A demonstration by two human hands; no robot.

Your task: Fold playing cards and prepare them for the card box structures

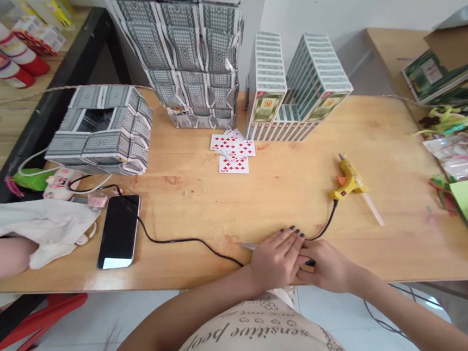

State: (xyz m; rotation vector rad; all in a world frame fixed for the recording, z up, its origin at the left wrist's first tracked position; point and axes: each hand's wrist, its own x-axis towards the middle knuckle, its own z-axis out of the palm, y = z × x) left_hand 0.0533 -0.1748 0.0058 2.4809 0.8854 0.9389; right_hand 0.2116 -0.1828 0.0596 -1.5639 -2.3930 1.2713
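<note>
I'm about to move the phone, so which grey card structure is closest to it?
The low structure at left, with a square opening on top; the tall tower stands farther from the phone.

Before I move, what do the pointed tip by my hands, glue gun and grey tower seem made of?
Pointed tip: probably smooth metal, grey and tapering. Glue gun: likely moulded plastic, smooth and yellow. Grey tower: seemingly paper playing cards, printed backs and white edges; sheen unclear.
</note>
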